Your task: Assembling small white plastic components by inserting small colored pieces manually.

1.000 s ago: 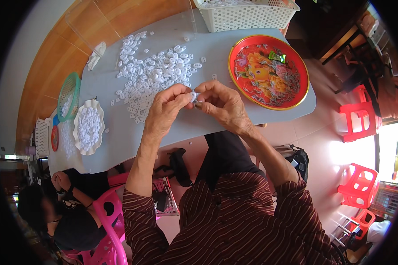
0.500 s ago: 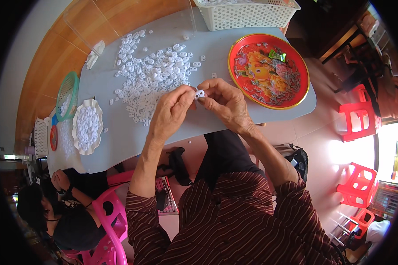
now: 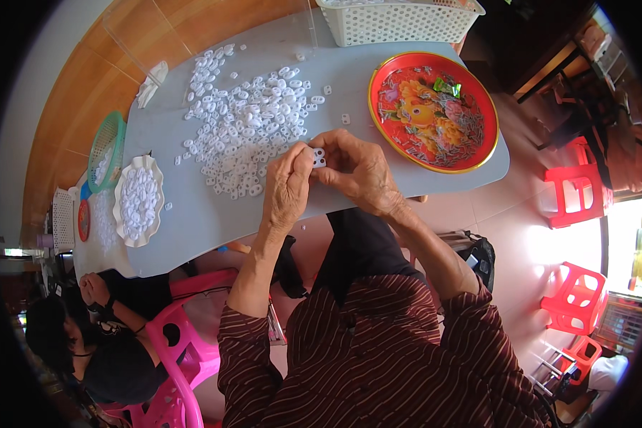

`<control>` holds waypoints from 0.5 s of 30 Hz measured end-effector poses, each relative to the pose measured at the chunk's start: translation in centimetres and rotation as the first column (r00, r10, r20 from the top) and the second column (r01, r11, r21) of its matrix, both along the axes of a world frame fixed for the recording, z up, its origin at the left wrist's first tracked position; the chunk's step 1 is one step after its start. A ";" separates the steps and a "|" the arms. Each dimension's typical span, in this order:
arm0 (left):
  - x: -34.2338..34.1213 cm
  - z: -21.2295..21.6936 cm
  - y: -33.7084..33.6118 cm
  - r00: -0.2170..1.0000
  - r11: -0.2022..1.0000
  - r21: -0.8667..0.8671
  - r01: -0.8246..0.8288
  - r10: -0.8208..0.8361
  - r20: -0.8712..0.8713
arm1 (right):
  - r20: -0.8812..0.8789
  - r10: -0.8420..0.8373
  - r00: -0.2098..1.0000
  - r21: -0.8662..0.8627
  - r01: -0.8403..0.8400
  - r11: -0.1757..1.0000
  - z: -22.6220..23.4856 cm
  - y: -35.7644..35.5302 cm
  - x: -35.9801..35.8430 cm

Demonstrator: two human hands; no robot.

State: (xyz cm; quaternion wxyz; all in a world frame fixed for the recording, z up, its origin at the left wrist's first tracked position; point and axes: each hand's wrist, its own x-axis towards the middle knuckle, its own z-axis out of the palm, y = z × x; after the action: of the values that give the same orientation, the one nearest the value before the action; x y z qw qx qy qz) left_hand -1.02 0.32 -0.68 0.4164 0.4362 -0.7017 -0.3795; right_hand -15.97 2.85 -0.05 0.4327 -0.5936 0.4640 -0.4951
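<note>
A small white plastic piece with dark-looking holes (image 3: 319,158) is pinched between my two hands, over the near part of the grey table (image 3: 192,232). My left hand (image 3: 288,187) has its fingers closed at the piece's left side, partly covering it. On the other side, my right hand (image 3: 360,175) grips it between thumb and curled fingers. Beyond my hands lies a loose heap of similar white pieces (image 3: 257,118). To the right, a round red flower-patterned tray (image 3: 442,165) holds many thin metallic-looking bits and a green wrapper (image 3: 447,88).
A scalloped white dish (image 3: 158,187) full of small white pieces stands at the left, beside a green basket (image 3: 121,135). A white perforated basket (image 3: 406,28) sits at the far edge. Another person (image 3: 125,364) sits lower left, near a pink chair (image 3: 200,353). Red stools (image 3: 578,298) stand at right.
My hands have shifted slightly down and the left one has turned more upright. The white piece has been turned, showing more holes. Both hands still grip it.
</note>
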 end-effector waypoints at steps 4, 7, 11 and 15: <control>0.1 0.1 0.0 0.999 0.999 -0.047 0.022 -0.021 0.028 | -0.017 -0.002 1.000 -0.028 0.001 1.000 -0.1 0.0 0.0; 0.2 0.0 0.0 0.999 0.999 -0.027 0.033 -0.032 0.041 | 0.035 0.029 0.999 0.001 -0.029 1.000 -0.5 0.0 -0.2; 0.3 0.3 0.0 0.997 0.998 0.002 0.064 -0.064 0.048 | 0.021 0.037 0.999 -0.025 -0.037 0.999 -0.7 -0.1 -0.3; 0.4 0.3 0.1 0.996 0.997 0.012 0.074 -0.074 0.049 | -0.023 0.022 0.999 -0.025 -0.022 0.999 -0.3 0.2 -0.2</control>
State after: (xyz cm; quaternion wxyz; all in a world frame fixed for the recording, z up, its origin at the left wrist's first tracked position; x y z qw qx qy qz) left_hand -0.60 0.37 -0.36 0.3826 0.4211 -0.7255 -0.3873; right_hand -16.15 3.00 -0.31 0.4253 -0.6097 0.4562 -0.4892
